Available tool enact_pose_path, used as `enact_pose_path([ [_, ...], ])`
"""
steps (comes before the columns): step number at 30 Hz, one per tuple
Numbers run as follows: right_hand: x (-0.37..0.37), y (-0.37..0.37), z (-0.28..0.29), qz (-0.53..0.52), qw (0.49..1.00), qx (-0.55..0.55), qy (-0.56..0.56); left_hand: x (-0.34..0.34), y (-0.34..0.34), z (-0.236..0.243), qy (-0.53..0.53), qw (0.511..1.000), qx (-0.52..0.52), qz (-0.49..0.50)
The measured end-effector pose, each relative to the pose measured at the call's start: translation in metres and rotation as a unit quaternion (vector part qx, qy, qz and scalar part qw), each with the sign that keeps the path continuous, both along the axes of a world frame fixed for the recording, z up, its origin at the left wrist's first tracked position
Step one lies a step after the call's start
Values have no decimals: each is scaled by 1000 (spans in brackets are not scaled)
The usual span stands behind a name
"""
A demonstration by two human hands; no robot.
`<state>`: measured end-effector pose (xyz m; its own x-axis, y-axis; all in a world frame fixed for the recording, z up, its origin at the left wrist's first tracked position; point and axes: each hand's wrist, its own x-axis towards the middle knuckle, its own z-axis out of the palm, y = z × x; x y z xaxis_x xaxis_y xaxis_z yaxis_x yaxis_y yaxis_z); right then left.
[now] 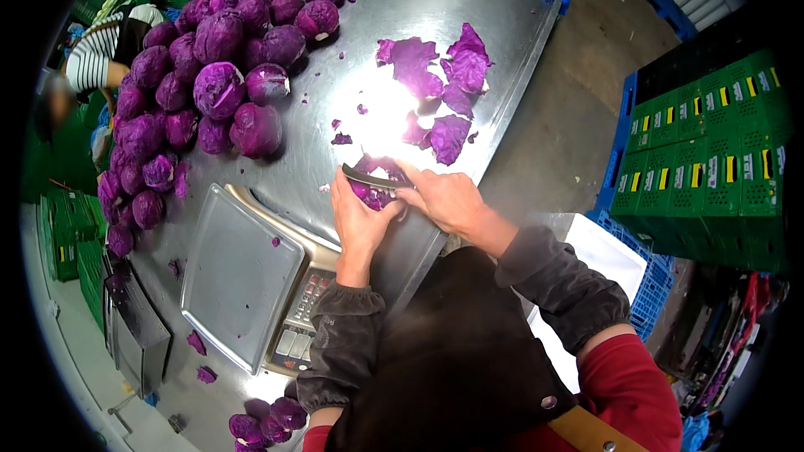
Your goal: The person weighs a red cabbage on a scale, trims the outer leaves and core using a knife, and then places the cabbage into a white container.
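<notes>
Cabbage (373, 194): over the near edge of the steel table (494, 8), between my hands, just off the corner of the scale (243, 272). My left hand (358, 222) is part-curled around its near-left side, thumb toward me, fingers up the far side. My right hand (450, 201) is closed on the knife (368, 177), whose dark, curved blade lies across the top of the cabbage, tip toward the left fingers.

Step in hand, as I judge it: trimming. Loose leaves (450, 139) lie beyond, and scraps dot the steel.

Notes on method:
- Tip is close to the left fingertips; best to tuck them lower and behind the blade's line.
- Short, shallow strokes, wrist leading; turn the cabbage to the blade rather than reach round it.
- Take only the outer leaf and stem end; a deep cut would waste sound head.
- Keep the cabbage low over the table so a slip lands on steel.

Limits of observation:
- Knife handle is hidden in my right fist; exact grip unclear.
- Underside of the cabbage is covered by my hands; cannot tell whether it touches the table.
- Pale patches under the blade may be cut stem or glare; cannot say.
- Glare washes out the steel beyond my hands and some leaf edges.
- Heap (219, 38) hides its own lower heads; the small group (270, 428) is cut off at the lower rim.
</notes>
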<state>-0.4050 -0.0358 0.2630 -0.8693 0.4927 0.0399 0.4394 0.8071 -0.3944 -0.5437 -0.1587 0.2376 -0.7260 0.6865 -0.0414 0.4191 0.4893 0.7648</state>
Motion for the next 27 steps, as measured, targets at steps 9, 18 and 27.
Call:
enact_pose_path([
  [9, -23, 15, 2, 20, 998, 0, -56, -1, 7, 9, 10, 999, -5, -33],
  [18, -62, 82, -13, -36, 985, -131, -111, 27, -11, 3, 67, 993, 70, -69],
  [27, -44, 64, -18, -187, 959, -213, 13, 20, -29, -14, 21, 995, 96, 17],
])
